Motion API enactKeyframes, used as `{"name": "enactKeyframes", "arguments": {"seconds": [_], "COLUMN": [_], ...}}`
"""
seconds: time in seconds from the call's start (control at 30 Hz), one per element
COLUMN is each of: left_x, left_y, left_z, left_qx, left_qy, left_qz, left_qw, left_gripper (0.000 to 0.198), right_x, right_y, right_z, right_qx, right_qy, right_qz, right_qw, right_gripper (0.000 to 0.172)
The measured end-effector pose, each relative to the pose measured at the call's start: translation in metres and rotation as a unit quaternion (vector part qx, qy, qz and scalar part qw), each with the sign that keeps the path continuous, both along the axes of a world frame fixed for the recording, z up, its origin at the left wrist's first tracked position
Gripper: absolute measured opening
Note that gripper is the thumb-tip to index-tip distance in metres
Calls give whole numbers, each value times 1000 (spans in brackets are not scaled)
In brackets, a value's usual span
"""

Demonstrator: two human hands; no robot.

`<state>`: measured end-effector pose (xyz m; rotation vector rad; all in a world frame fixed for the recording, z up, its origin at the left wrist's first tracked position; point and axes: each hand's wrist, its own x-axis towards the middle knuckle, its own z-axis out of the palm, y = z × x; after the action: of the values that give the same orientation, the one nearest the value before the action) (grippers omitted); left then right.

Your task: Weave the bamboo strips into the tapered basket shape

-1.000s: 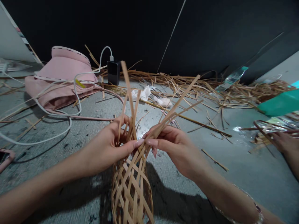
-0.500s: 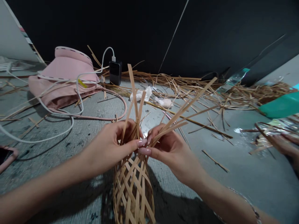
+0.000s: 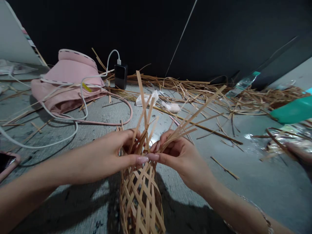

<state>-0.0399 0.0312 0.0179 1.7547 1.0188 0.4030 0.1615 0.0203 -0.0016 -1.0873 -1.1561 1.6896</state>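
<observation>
- My left hand [image 3: 107, 152] and my right hand [image 3: 177, 159] are close together, and their thumbs almost touch.
- Both hands pinch thin wood strips [image 3: 143, 107] and bend them in.
- The strips stick up from the top of a woven basket [image 3: 140, 201]. It stands between my arms, and its bottom goes out of view.
- The basket has gaps between its strips. I cannot tell if anything is inside it.
- Another person's hand [image 3: 296, 151] is at the far right, by a clear plastic bag [image 3: 282, 141] with strips on it.
- Just past that hand lies a green thing [image 3: 293, 110]. A plastic bottle [image 3: 243, 84] lies in a big heap of straw [image 3: 182, 85].
- White tissue [image 3: 146, 99] lies on the gray floor [image 3: 243, 182].
- Far to the left sits a pink bag [image 3: 65, 81]. I cannot see inside it.
- A white cord [image 3: 84, 97] runs over the bag to a black charger [image 3: 120, 76].
- A pink cord [image 3: 117, 123] curves on the floor, and a phone [image 3: 6, 161] lies at the left edge.
</observation>
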Motion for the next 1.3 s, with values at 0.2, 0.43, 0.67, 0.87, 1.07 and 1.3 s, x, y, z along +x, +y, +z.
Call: {"name": "enactKeyframes", "arguments": {"seconds": [0.2,0.43,0.67,0.87,1.07,1.3], "left_x": [-3,5,3,7,8,6], "left_y": [3,3,2,0,-2,0], "left_z": [6,0,-1,-2,-3,-5], "left_qx": [-75,-99,-41,-53,-64,-5], "left_qy": [-47,-63,-28,-64,-95,-99], "left_qz": [-20,26,23,57,70,49], "left_qw": [996,993,999,995,991,994], "left_gripper": [8,18,10,11,10,12], "right_x": [-1,1,2,3,4,7], "right_y": [2,4,7,8,7,8], "right_z": [0,-1,-2,-2,0,-1], "right_qx": [4,11,18,15,16,16], "right_qy": [22,25,20,30,9,14], "right_qz": [3,14,20,22,18,28], "right_qw": [1000,1000,999,999,1000,999], "right_gripper": [38,36,33,34,33,32]}}
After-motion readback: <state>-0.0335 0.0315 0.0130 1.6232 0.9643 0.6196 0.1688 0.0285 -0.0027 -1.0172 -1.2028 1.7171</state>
